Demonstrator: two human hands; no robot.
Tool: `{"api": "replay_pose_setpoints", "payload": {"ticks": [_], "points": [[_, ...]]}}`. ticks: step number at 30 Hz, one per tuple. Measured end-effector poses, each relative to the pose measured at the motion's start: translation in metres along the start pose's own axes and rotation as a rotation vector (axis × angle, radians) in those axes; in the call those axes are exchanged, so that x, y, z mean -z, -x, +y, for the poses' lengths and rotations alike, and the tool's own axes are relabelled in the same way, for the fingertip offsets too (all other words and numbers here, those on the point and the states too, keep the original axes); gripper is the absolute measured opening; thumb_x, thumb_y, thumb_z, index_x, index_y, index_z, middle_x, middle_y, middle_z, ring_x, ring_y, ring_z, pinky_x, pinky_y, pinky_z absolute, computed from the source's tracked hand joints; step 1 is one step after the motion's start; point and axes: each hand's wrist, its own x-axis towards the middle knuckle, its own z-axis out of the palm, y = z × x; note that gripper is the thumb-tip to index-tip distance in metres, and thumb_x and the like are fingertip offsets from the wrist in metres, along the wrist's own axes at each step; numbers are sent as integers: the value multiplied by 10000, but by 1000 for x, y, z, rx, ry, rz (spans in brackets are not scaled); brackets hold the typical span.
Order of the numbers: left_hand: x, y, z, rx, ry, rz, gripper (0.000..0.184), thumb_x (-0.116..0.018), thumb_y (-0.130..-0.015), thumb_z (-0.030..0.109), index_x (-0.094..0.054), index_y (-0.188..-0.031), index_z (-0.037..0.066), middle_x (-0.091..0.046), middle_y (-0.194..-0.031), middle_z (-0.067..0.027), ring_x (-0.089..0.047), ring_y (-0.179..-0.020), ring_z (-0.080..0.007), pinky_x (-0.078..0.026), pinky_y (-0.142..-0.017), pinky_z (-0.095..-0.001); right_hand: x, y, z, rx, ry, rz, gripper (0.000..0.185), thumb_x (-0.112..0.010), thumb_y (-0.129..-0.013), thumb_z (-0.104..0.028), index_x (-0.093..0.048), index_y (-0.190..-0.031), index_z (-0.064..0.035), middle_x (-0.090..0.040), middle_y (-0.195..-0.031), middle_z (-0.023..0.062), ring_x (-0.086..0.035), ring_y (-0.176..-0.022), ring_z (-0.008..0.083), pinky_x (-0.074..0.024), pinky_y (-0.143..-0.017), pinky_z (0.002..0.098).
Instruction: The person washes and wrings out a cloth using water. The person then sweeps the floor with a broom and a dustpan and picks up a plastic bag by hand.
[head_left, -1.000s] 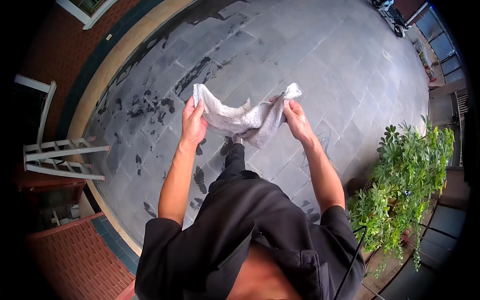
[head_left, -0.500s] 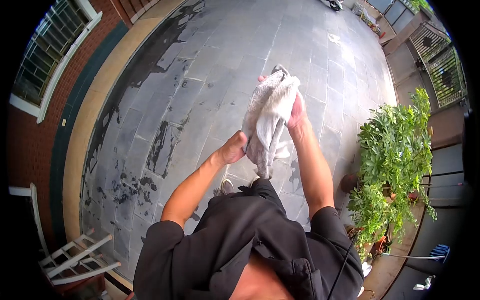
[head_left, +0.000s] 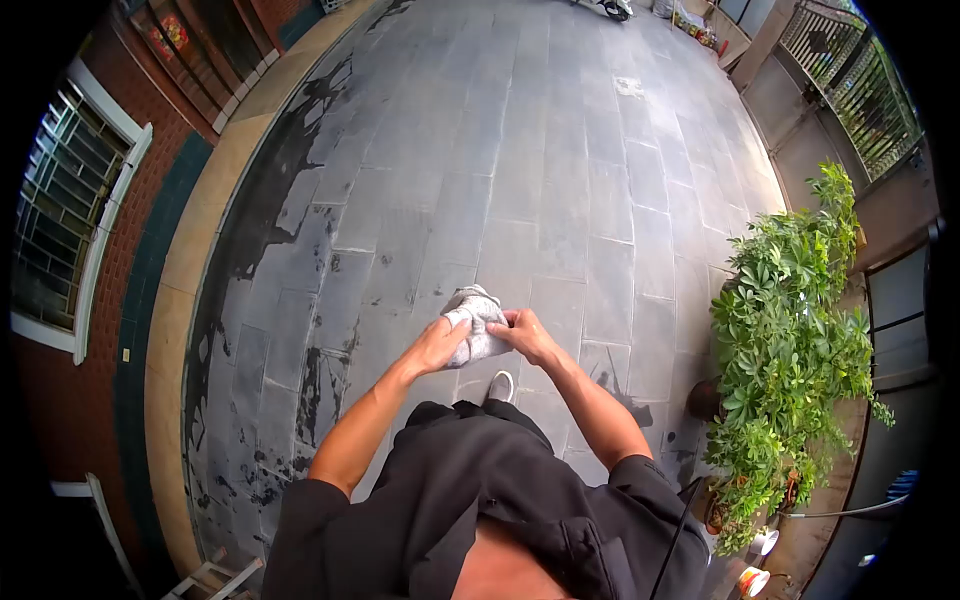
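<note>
A whitish-grey cloth (head_left: 478, 322), bunched into a small bundle, is held in front of my body over the paving. My left hand (head_left: 440, 342) grips its left side, with the thumb pressed on top. On the right side, the fingers and thumb of my right hand (head_left: 527, 334) pinch the cloth's edge. The undersides of the cloth and some fingertips are hidden. One shoe (head_left: 501, 386) shows just below the bundle.
Grey stone paving (head_left: 560, 200) has dark wet patches (head_left: 325, 390) on the left. Leafy potted plants (head_left: 790, 370) line the right side near a metal gate (head_left: 850, 80). A brick wall with a barred window (head_left: 70, 200) stands left; part of a ladder (head_left: 215, 578) shows at lower left.
The cloth, earlier hanging long and loose between my hands, is now bunched up small. Both hands have drawn closer together and nearer my body. The view has shifted forward over the yard.
</note>
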Motion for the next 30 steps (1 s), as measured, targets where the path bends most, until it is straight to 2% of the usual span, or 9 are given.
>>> {"api": "replay_pose_setpoints", "payload": {"ticks": [2, 5, 8, 13, 16, 19, 23, 26, 30], "points": [[22, -22, -7, 52, 272, 114, 404, -438, -988, 284, -608, -1041, -79, -630, -794, -62, -578, -803, -117, -481, -749, -299, 19, -29, -9, 34, -302, -6, 238, -667, -884, -193, -667, -995, 18, -656, -839, 24, -575, -728, 103, -464, -697, 285], [59, -47, 18, -6, 656, 169, 321, -440, -1003, 227, -612, -1087, -30, -647, -978, -60, -586, -878, -109, -483, -797, -299, 40, -83, -22, -67, -795, -86, 170, -604, -920, -131, -586, -1072, -59, -647, -922, 61, -615, -772, 164, -513, -738, 345], [97, -83, -3, 68, 683, 176, 291, -461, -996, 187, -598, -1123, -35, -640, -1063, -72, -590, -930, -120, -481, -841, -302, 55, -144, -12, -96, -573, 52, 240, -591, -934, -154, -495, -1150, -118, -632, -953, 73, -618, -829, 187, -517, -765, 394], [170, -135, 7, 54, 557, 188, 259, -536, -960, 155, -615, -1119, -34, -655, -1061, -70, -603, -968, -143, -479, -863, -312, 65, -205, -93, -131, -976, -191, 402, -605, -925, -177, -445, -1284, -91, -601, -1138, 141, -582, -1075, 263, -474, -909, 426], [226, -173, 8, 66, 154, 203, 220, -572, -904, 159, -660, -964, -32, -659, -838, -44, -558, -778, -108, -474, -731, -306, 54, -254, -127, 55, -626, -322, 423, -697, -850, -127, -547, -1220, 14, -613, -1179, 145, -581, -1091, 256, -474, -926, 387], [300, -198, 11, 163, -237, 348, 255, -595, -882, 204, -652, -924, -41, -637, -728, -99, -568, -710, -143, -474, -685, -336, 66, -283, -188, 366, 534, -7, 392, -755, -725, -91, -668, -1102, -33, -674, -982, 170, -599, -1043, 305, -482, -891, 363], [377, -217, 52, 157, -412, 469, 308, -634, -864, 255, -644, -918, -48, -613, -715, -167, -568, -666, -242, -466, -679, -366, 58, -306, -274, 806, 1021, 320, 212, -746, -691, -99, -704, -872, 2, -602, -1103, 167, -580, -986, 351, -488, -804, 424], [420, -194, 121, -33, -430, 802, 333, -720, -811, 271, -649, -928, -33, -631, -906, -196, -577, -873, -306, -465, -773, -396, 44, -282, -379, 1039, 1063, 435, 191, -759, -665, -83, -659, -785, 27, -565, -1170, 172, -576, -985, 332, -493, -778, 407], [430, -128, 140, -53, -431, 913, 567, -765, -776, 217, -520, -1233, -13, -573, -1209, -140, -549, -1135, -288, -450, -954, -358, 24, -277, -431, 1227, 773, -51, 196, -751, -647, -48, -588, -734, 18, -578, -1136, 155, -612, -873, 298, -518, -728, 373]]}}
